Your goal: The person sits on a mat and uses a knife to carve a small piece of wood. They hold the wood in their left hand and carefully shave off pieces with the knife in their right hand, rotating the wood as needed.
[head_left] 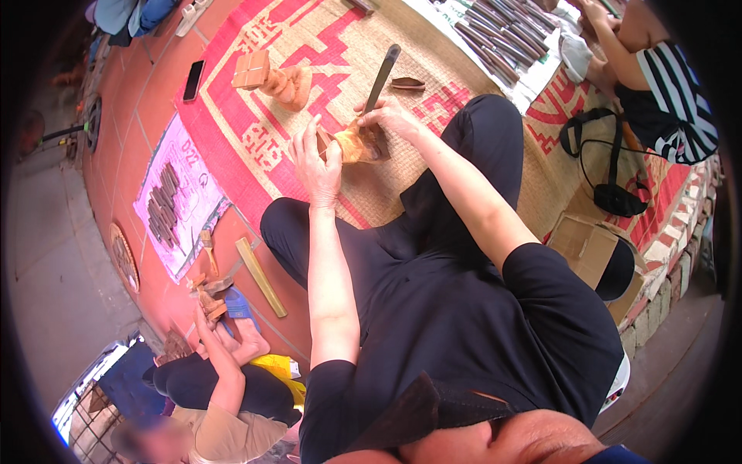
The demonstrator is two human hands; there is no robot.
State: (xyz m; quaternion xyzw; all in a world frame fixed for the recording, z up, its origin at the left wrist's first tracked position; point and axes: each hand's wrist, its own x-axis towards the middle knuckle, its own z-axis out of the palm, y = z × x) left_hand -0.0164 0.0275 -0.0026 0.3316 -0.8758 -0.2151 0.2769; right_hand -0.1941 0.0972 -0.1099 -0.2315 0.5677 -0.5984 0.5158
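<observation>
I sit cross-legged on a woven mat (309, 54) with red patterns. My left hand (317, 162) grips a small brown wooden piece (359, 145) from the left side. My right hand (390, 116) is closed around a long dark metal tool (381, 77), a flat file or chisel, whose lower end rests on the top of the wooden piece. The tool's upper end points away from me. Both hands are close together above the mat, in front of my knees.
A carved wooden figure with a block (270, 77) stands on the mat beyond my hands, beside a dark phone (193, 80). Rows of dark tools (502, 35) lie at the back. One person works at lower left (216, 371), another in stripes at upper right (665, 93). A cardboard box (587, 247) sits right.
</observation>
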